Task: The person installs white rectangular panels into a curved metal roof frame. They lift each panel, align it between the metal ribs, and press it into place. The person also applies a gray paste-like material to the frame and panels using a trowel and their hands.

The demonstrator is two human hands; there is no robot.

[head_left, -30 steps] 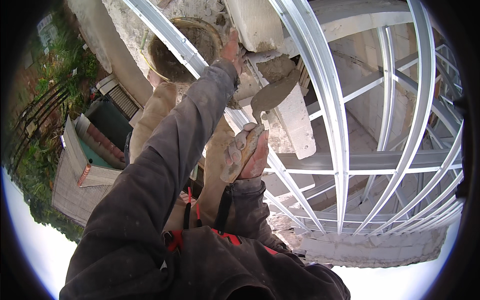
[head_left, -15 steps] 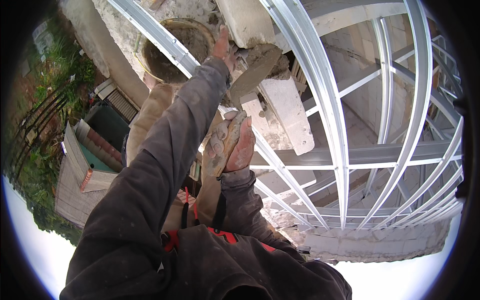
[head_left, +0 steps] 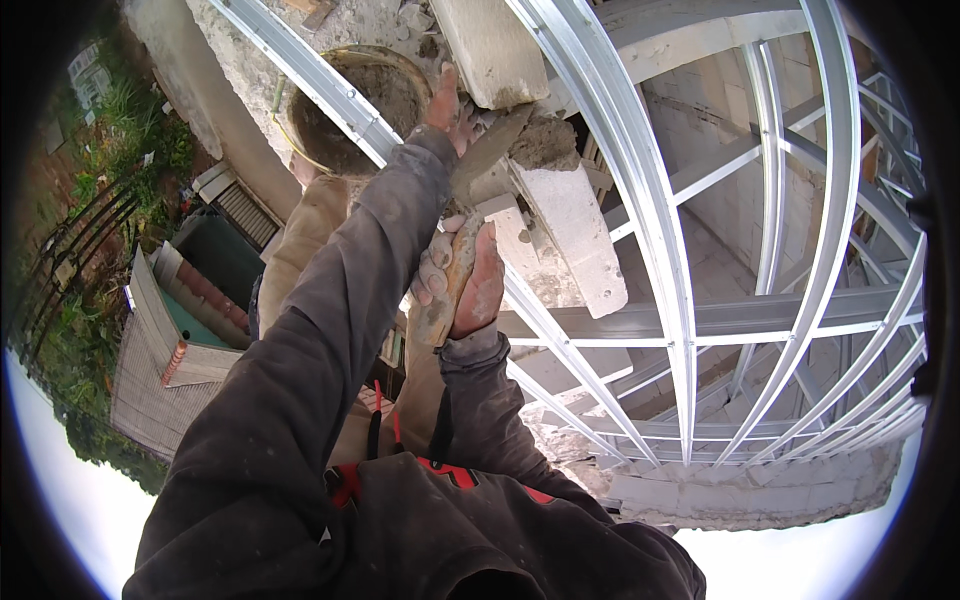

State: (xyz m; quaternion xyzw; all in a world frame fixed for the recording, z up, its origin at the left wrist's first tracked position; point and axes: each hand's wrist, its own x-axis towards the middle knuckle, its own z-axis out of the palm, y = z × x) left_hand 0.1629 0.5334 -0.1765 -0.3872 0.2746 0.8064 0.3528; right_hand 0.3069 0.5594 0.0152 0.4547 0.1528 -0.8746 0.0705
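Note:
My right hand (head_left: 478, 285) is closed round the worn wooden handle of a trowel (head_left: 456, 290). The mortar-smeared blade points away from me, beside a lump of grey mortar (head_left: 544, 144) on the end of a pale block (head_left: 572, 225). Farther off, my left hand (head_left: 446, 108) reaches past the metal channel, between a round bucket and another pale block (head_left: 492, 50). Its visible finger is stretched out and it holds nothing that I can see; the rest of the hand is partly hidden.
The bucket (head_left: 408, 72) has grey mortar inside. A metal channel (head_left: 330, 95) crosses over it. Curved metal framing (head_left: 640, 190) spans the right side above a deep drop with block walls. At lower left, roofs (head_left: 150, 385) and greenery lie far below.
The trowel blade has shifted left and nearer, baring more of the mortar on the block. My right hand has moved slightly with it. My left hand stays nearly in place.

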